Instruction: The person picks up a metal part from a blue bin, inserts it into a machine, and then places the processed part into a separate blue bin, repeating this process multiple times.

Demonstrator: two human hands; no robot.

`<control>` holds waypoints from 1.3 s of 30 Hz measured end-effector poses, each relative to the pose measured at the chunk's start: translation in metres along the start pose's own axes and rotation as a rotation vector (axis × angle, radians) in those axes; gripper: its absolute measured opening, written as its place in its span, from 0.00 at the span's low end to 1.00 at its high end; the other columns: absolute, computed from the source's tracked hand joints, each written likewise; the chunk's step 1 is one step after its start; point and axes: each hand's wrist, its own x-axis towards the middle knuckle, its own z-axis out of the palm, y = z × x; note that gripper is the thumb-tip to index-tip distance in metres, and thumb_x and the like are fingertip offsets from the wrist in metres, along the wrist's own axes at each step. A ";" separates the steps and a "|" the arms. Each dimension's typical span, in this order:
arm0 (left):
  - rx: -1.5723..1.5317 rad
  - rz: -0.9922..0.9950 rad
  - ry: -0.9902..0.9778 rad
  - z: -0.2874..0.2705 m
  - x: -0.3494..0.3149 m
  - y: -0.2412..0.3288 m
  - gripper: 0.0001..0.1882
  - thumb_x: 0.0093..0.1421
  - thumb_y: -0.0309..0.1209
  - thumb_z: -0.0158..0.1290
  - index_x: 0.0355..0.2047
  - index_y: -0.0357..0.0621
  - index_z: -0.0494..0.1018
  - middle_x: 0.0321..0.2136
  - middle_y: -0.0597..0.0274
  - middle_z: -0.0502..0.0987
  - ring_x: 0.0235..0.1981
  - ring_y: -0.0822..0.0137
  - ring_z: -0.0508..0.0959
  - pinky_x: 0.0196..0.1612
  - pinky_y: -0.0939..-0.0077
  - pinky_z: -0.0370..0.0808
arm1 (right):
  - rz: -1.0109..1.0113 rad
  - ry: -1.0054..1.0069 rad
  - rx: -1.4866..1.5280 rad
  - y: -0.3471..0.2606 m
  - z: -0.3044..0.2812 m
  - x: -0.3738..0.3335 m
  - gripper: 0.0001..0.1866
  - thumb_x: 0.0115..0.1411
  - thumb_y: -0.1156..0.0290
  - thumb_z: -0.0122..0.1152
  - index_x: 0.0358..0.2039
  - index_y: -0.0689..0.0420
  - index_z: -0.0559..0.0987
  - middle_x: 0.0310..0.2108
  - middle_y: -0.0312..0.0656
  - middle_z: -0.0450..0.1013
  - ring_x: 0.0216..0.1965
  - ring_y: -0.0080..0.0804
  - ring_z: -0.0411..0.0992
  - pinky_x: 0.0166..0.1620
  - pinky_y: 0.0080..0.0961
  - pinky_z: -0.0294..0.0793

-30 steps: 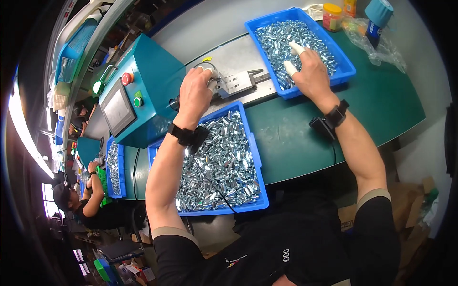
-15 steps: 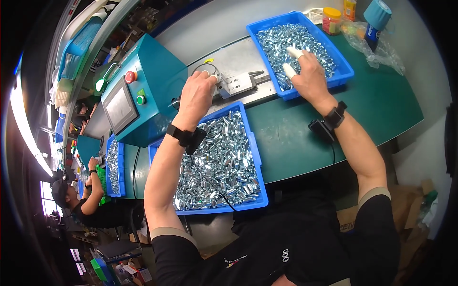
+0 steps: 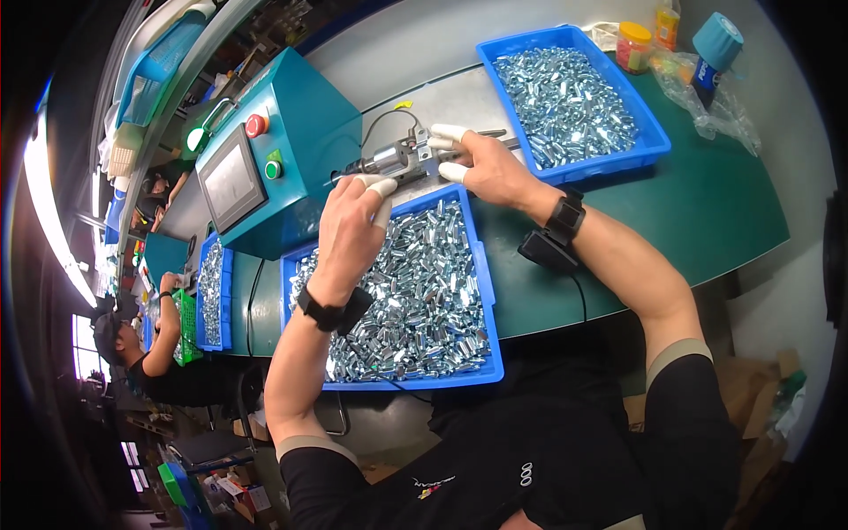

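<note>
A metal fixture (image 3: 389, 161) is seen beside a teal machine (image 3: 305, 124) at left. At the fixture's right end, the right hand (image 3: 496, 174) is held with capped thumb and fingers parted; whether a piece is gripped cannot be told. The left hand (image 3: 349, 223) is held nearer, thumb and fingertips drawn together, any pinched piece hidden. Shiny metal pieces (image 3: 424, 309) are heaped in a near blue tray (image 3: 488, 296) and a far-right blue tray (image 3: 605, 166).

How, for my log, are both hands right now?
Left hand: curled; whether it holds anything cannot be told.
Right hand: at the metal block; whether it grips cannot be told.
</note>
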 end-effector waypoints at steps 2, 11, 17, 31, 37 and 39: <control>-0.037 -0.048 -0.003 -0.005 -0.016 0.001 0.13 0.61 0.20 0.64 0.46 0.41 0.84 0.44 0.55 0.85 0.49 0.49 0.81 0.52 0.60 0.79 | 0.007 -0.008 0.028 0.004 0.003 0.002 0.33 0.70 0.71 0.64 0.73 0.63 0.68 0.63 0.51 0.78 0.58 0.33 0.79 0.62 0.30 0.77; -0.067 -0.220 -0.094 -0.014 -0.065 -0.012 0.13 0.61 0.21 0.64 0.46 0.39 0.84 0.43 0.56 0.85 0.47 0.51 0.81 0.52 0.59 0.79 | 0.006 0.013 0.045 0.003 0.014 0.009 0.31 0.68 0.74 0.65 0.71 0.64 0.71 0.61 0.50 0.80 0.56 0.29 0.80 0.61 0.28 0.78; -0.098 -0.255 -0.144 -0.005 -0.073 -0.012 0.12 0.61 0.22 0.65 0.46 0.40 0.84 0.43 0.55 0.85 0.47 0.50 0.81 0.52 0.59 0.79 | -0.077 0.160 -0.028 0.005 0.036 -0.002 0.29 0.67 0.75 0.66 0.69 0.62 0.75 0.57 0.48 0.83 0.49 0.29 0.83 0.55 0.27 0.81; -0.111 -0.247 -0.170 0.002 -0.075 -0.009 0.13 0.60 0.22 0.66 0.46 0.39 0.84 0.44 0.53 0.85 0.48 0.48 0.81 0.53 0.59 0.78 | -0.140 0.187 -0.097 0.005 0.036 -0.001 0.30 0.65 0.74 0.67 0.68 0.60 0.76 0.56 0.46 0.84 0.42 0.29 0.83 0.52 0.26 0.82; -0.096 -0.263 -0.180 0.004 -0.075 -0.008 0.13 0.60 0.23 0.66 0.46 0.39 0.84 0.44 0.54 0.85 0.48 0.49 0.81 0.53 0.60 0.78 | -0.101 0.165 -0.070 0.000 0.033 -0.002 0.30 0.65 0.74 0.68 0.68 0.60 0.76 0.55 0.46 0.85 0.41 0.28 0.83 0.52 0.26 0.82; -0.093 -0.267 -0.182 0.005 -0.074 -0.007 0.12 0.61 0.23 0.66 0.46 0.40 0.84 0.44 0.54 0.84 0.48 0.50 0.81 0.53 0.60 0.78 | -0.106 0.175 -0.073 0.002 0.032 -0.001 0.30 0.65 0.74 0.68 0.68 0.59 0.76 0.54 0.45 0.85 0.42 0.28 0.83 0.52 0.26 0.82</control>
